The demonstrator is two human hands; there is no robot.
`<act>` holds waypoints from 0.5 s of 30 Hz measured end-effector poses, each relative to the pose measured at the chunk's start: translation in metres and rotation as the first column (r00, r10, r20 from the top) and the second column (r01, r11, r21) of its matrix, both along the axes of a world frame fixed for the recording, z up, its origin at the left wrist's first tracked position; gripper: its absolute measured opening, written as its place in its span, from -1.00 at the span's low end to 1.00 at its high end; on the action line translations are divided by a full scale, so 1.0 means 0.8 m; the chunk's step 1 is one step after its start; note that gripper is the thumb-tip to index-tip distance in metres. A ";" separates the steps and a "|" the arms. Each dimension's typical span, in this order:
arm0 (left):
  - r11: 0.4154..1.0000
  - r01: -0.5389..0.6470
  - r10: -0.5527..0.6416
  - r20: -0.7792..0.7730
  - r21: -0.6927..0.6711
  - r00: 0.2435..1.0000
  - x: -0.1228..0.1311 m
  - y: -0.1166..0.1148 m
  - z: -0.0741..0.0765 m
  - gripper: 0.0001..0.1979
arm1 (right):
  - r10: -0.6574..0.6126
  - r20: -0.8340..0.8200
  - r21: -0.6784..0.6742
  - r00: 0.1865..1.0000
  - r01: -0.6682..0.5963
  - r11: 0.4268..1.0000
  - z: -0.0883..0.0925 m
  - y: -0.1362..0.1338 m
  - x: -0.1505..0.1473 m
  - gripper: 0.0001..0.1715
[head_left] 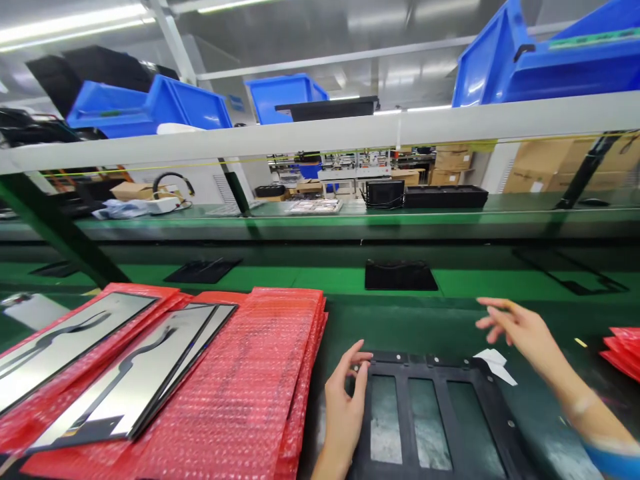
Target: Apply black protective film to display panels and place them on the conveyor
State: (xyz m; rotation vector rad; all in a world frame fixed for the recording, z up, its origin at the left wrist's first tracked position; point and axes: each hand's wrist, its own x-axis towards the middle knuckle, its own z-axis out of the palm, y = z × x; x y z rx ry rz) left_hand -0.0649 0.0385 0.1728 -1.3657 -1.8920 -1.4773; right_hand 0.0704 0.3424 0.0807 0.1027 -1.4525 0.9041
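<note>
The head camera looks down on a black fixture frame (430,417) lying flat on the green bench; everything below is placed from that frame. It is a rigid, matte, rectangular plate with three tall windows cut through it, the dull bench surface showing through each, and small pale studs along its top rail.

The left hand (345,400) rests on the frame's left edge, fingers loosely curled, fingertips touching the upper left corner; it grips nothing. The right hand (515,330) hovers above and beyond the frame's upper right corner, fingers spread wide and empty. A small folded scrap of white paper (495,365) lies at that same corner, just below the right hand.

Left of the frame, touching or nearly so, sits a stack of red bubble-wrap sheets (260,387), dimpled and glossy. Further left, glass panels (125,387) lie tilted on more red wrap, smooth and reflective with dark borders. More red wrap (623,350) shows well to the frame's right.

Beyond the frame, a flat black panel (400,275) lies on the green conveyor belt (310,275). Above that, on the grey shelf (350,133), blue plastic bins (285,97) stand tipped forward; what they hold cannot be seen. A shallow black tray (445,196) sits on the far bench.
</note>
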 end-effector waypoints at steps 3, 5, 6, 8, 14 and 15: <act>0.998 -0.055 0.037 -0.359 -0.040 0.933 0.030 -0.012 0.000 -0.69 | 0.062 0.048 0.201 0.997 -0.071 0.977 -0.064 -0.034 0.034 -0.76; 0.993 -0.111 0.066 -0.605 -0.038 0.793 0.050 -0.031 0.012 -0.64 | -0.063 0.048 0.266 0.997 0.048 0.963 -0.084 -0.056 0.046 -0.74; 0.987 -0.160 0.107 -0.707 -0.008 0.699 0.056 -0.044 0.022 -0.60 | -0.117 0.033 0.281 0.993 0.103 0.954 -0.085 -0.064 0.046 -0.71; 0.946 -0.300 0.273 -0.807 0.125 0.523 0.054 -0.074 0.052 -0.64 | -0.204 -0.016 0.263 0.979 0.201 0.943 -0.074 -0.072 0.040 -0.70; 0.373 -0.924 0.762 -0.598 0.090 0.250 -0.019 -0.161 0.143 -0.31 | -0.421 -0.005 0.070 0.907 0.420 0.905 -0.045 -0.060 -0.001 -0.40; 0.366 -0.929 0.779 -0.562 0.044 0.280 -0.026 -0.172 0.148 -0.40 | -0.431 -0.016 0.064 0.902 0.431 0.900 -0.048 -0.059 -0.005 -0.43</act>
